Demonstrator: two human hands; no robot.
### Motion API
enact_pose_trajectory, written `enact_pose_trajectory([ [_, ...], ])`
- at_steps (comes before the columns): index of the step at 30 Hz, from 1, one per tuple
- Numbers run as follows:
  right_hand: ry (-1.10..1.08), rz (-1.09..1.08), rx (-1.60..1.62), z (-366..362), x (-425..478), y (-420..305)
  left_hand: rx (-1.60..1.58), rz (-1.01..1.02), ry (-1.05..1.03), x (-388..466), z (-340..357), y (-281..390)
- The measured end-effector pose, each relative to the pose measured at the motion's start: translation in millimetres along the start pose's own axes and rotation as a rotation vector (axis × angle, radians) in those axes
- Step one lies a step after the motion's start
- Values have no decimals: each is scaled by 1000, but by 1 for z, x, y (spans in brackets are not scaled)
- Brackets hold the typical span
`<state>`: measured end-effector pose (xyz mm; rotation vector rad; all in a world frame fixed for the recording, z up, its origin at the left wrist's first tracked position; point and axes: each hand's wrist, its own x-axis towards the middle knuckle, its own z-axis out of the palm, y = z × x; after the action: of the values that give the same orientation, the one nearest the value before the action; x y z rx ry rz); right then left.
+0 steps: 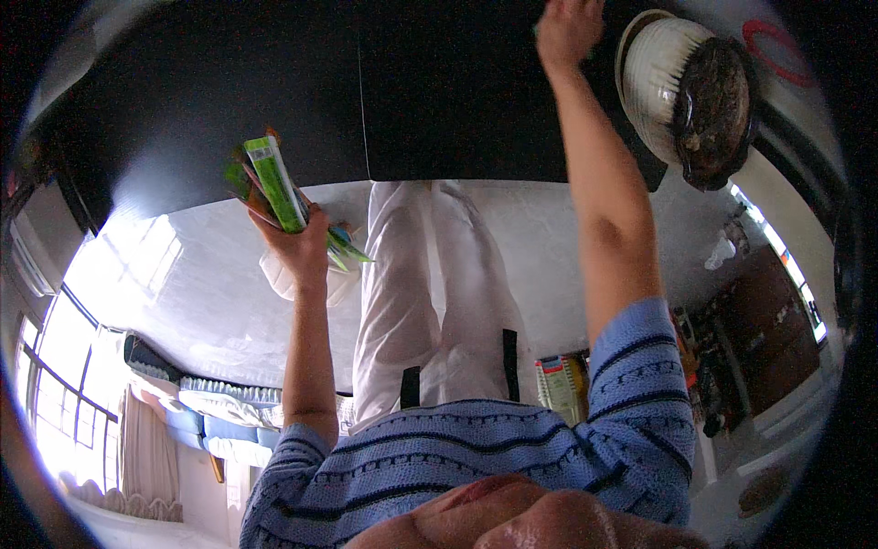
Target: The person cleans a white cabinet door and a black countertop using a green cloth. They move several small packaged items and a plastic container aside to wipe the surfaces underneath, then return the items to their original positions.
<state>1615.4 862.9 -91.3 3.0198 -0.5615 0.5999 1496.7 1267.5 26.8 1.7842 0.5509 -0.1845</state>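
Note:
My left hand is closed around a bundle of flat packets in front of the table's near edge. A bright green packet bearing writing stands uppermost in it, with orange and darker green ones behind. Another green packet end sticks out past the fingers on the right. My right hand is stretched far forward over the black tabletop. It is blurred and its fingertips are cut off by the top edge, so I cannot tell whether it holds anything.
A glazed white and brown ceramic pot stands right of my right hand. A red ring lies beyond it. A pale rounded object is below my left hand. Behind are a blue-cushioned sofa, a window and a curtain.

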Motion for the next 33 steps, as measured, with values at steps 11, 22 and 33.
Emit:
enact_pose_trajectory([
  [11, -672, -527, 593, -108, -210, -130, -94, 47, -15, -18, 13, 10],
  [22, -684, 1282, 1937, -166, -94, -60, -1, 22, 13, -33, -1, 24],
  [33, -377, 441, 711, -129, -113, 41, -47, 24, 35, -36, 11, 20],
])
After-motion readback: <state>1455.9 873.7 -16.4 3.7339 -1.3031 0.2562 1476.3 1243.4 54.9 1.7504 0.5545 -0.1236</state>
